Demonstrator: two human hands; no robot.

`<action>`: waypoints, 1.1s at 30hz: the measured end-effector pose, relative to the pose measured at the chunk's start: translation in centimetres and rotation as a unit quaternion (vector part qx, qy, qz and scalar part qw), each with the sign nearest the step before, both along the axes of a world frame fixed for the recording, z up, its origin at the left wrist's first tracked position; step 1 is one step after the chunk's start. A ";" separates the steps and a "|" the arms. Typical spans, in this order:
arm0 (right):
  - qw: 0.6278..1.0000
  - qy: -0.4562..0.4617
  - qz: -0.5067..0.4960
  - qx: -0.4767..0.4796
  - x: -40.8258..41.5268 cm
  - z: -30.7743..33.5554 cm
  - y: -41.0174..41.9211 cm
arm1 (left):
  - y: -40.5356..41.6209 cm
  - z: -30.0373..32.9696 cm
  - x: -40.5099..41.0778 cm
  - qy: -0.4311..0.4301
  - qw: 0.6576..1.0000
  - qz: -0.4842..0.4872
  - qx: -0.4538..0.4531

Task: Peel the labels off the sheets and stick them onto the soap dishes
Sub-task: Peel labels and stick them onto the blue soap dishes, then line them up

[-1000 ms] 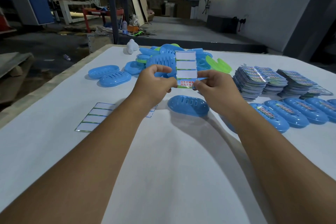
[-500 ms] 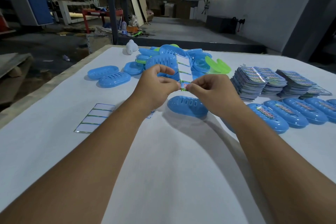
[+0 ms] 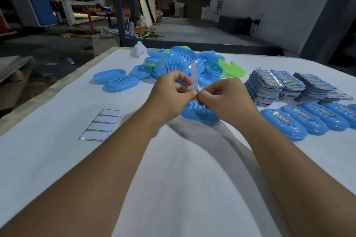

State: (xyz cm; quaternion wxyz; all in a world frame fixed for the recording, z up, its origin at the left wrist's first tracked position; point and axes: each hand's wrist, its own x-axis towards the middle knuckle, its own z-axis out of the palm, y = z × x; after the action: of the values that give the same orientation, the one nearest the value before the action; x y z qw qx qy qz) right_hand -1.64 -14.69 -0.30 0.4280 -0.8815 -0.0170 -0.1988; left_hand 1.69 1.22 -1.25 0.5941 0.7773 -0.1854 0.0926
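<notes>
a label sheet (image 3: 194, 75), seen edge-on above a blue soap dish (image 3: 200, 114), is pinched at its lower end between the curled fingertips of the left hand (image 3: 169, 95) and right hand (image 3: 224, 98), its printing too blurred to be read

Blue soap dishes (image 3: 115, 82), two green ones (image 3: 232, 69), white tablecloth (image 3: 185, 179), multicoloured label sheets (image 3: 269, 81)

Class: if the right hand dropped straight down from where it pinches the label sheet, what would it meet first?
Probably the blue soap dish directly beneath the right hand, though the gap is unclear.
</notes>
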 end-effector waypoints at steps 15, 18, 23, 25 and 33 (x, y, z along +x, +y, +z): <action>0.998 0.012 -0.040 -0.053 0.2 -0.2 0.4 | -0.5 -0.3 -0.1 -0.085 0.992 0.036 0.090; 0.997 0.013 -0.043 -0.058 0.2 -0.2 0.4 | -0.6 -0.4 0.0 -0.087 0.992 0.035 0.089; 0.997 0.019 -0.049 -0.059 0.2 -0.2 0.4 | -0.6 -0.6 0.2 -0.088 0.992 0.037 0.087; 0.997 0.023 -0.051 -0.058 0.3 -0.1 0.4 | -0.7 -0.7 0.2 -0.088 0.992 0.036 0.084; 0.998 0.020 -0.043 -0.045 0.1 0.0 0.4 | -0.6 -1.0 0.4 -0.042 0.997 0.041 0.056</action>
State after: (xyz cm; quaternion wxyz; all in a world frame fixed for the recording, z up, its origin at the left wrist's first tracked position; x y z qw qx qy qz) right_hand -1.49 -14.28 -0.27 0.3795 -0.9035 0.0203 -0.1983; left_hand 2.11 0.60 -2.28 0.5373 0.8114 -0.1834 0.1387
